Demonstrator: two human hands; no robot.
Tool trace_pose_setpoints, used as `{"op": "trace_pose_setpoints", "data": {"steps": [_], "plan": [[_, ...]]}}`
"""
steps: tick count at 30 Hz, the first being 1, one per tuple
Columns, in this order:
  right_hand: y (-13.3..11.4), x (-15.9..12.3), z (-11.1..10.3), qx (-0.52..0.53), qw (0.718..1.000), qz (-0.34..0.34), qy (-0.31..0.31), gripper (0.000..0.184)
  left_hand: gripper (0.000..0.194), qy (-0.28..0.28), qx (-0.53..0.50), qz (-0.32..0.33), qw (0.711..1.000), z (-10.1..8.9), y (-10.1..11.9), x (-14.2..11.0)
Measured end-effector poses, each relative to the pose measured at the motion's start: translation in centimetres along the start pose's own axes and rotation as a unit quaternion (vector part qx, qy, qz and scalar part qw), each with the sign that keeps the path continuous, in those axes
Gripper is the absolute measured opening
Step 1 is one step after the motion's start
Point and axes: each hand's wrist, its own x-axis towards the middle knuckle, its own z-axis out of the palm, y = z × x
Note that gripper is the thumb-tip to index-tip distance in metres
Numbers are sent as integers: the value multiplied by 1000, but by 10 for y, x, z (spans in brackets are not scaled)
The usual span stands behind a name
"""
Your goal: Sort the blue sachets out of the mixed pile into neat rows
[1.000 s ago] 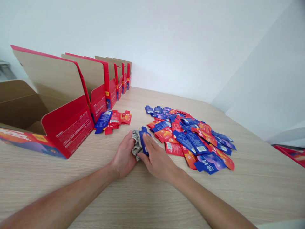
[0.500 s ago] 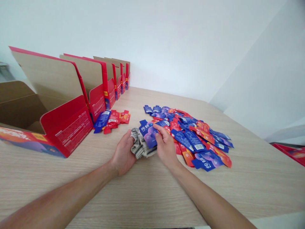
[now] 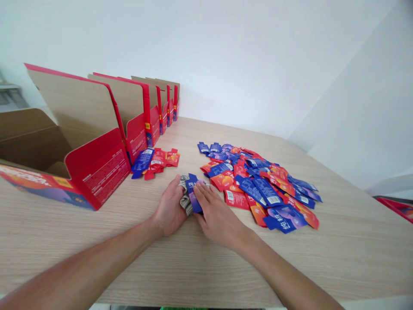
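My left hand [image 3: 171, 207] is closed round a crumpled grey-and-white striped cloth [image 3: 186, 203]. On top of the cloth lies a flat blue sachet [image 3: 192, 196] with a purple print. My right hand [image 3: 217, 211] is over the sachet, its fingers across the printed face and its thumb at the lower edge; much of sachet and cloth is hidden beneath it. To the right of my hands spreads a loose pile of blue and red-orange sachets [image 3: 258, 185]. A smaller group of red and blue sachets [image 3: 157, 161] lies beyond my left hand.
A row of open cardboard boxes, red outside and brown inside, runs back along the left, the nearest box [image 3: 97, 172] being largest. The pale wooden table [image 3: 167, 267] meets a white wall [image 3: 232, 64]. Something red [image 3: 395, 206] shows past the right edge.
My right hand has moved left over the blue sachet, from pinching its right side to covering most of its face. The left hand keeps its hold on the cloth. The view has shifted slightly.
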Motion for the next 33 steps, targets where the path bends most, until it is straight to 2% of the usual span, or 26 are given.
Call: {"op": "trace_pose_setpoints", "data": {"steps": [3, 5, 8, 10, 12, 14, 18, 21, 23, 25, 28, 31, 33], "plan": [[-6, -3, -21, 30, 999, -7, -28, 64, 46, 7, 8, -12, 1000, 1, 1, -1], [-6, -1, -41, 88, 996, 5, -21, 53, 51, 0, 12, -16, 1000, 2, 1, -2], [0, 16, -65, 173, 983, 31, 49, 43, 57, -19, 4, -16, 1000, 2, 0, 0], [5, 40, -69, 205, 973, 34, 104, 41, 55, -26, -8, -12, 1000, 2, -1, 2], [10, 73, -64, 189, 973, 14, 132, 41, 52, -25, -15, -7, 1000, 1, -3, 5], [13, 112, -53, 127, 983, -12, 130, 39, 51, -22, -19, -11, 1000, 0, -4, 5], [13, 182, -22, 26, 997, -35, 65, 44, 50, -18, -23, -19, 999, -1, -3, 4], [11, 210, 2, 7, 998, -55, 22, 37, 49, -19, -22, -10, 1000, -2, -3, 4], [10, 217, 15, 2, 998, -68, -8, 31, 50, -20, -26, -21, 999, -3, -4, 5], [11, 218, 22, 2, 996, -79, -35, 37, 52, -26, -34, -30, 999, -4, -4, 6], [21, 217, 13, -6, 997, -64, -33, 49, 53, -33, -45, -33, 998, -6, -5, 8], [49, 212, -15, -80, 996, 38, -11, 52, 47, -27, -49, -26, 998, -8, -7, 9], [76, 205, -35, -130, 984, 124, -11, 52, 40, -25, -52, -9, 998, -10, -9, 11]]}}
